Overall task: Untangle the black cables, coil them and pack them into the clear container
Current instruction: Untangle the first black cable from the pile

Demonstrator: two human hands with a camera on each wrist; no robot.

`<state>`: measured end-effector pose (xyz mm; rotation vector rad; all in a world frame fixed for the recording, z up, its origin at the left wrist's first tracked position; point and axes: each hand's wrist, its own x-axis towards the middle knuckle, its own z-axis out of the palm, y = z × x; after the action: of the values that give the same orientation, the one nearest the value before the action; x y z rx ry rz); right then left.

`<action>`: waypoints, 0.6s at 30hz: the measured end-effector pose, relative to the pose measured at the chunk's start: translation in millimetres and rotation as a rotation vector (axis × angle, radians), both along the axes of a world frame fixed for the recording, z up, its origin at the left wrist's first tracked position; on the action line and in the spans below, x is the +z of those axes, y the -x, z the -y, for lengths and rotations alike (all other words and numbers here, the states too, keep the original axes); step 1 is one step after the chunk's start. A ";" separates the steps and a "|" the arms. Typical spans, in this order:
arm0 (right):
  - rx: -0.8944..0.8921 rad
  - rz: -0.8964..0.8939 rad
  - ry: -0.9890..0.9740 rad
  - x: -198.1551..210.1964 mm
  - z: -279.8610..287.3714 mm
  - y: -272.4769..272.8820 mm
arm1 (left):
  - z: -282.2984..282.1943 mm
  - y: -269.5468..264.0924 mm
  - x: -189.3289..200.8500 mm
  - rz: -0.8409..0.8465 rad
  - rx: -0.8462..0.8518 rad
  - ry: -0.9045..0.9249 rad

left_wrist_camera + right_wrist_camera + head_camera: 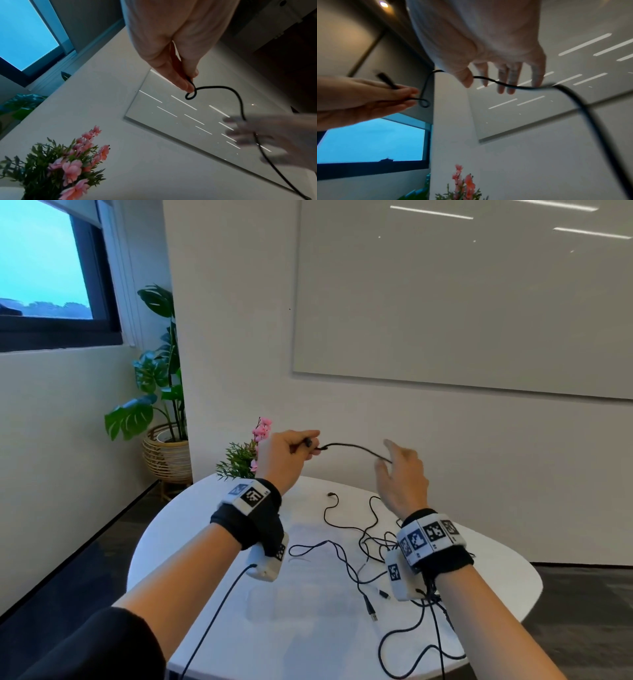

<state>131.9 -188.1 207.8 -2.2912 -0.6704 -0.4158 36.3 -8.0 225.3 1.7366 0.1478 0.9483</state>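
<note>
We pinch one end of a black cable (352,447) in our left hand (287,455), lifted above the white table (212,508) so its length hangs out of the tangle (373,546). Our right hand (400,474) spreads loose, the cable draped over its fingers (511,79), likely to guide a coil. The wrist views catch a small loop (190,95) at the pinch; only the head view shows the clear container (291,604), on the table near us.

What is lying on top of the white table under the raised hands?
On the white table lie tangled black cables with loose plugs, and a faint clear container nearer the person. The right wristband covers part of the tangle.
</note>
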 end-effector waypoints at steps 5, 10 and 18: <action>0.406 0.030 -0.168 6.0 -20.3 37.9 | 16.1 -2.8 1.0 0.043 -0.053 -0.003; 0.460 -0.176 -0.362 8.2 -14.8 44.6 | 13.6 14.7 6.9 -0.106 -0.271 0.099; 0.484 -0.087 -0.254 -0.7 -10.5 37.6 | 13.7 27.1 4.9 -0.235 -0.499 0.401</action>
<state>94.3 -177.6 207.1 -1.8206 -1.0287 -0.1576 9.2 -21.7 230.2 1.4084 0.0461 0.3201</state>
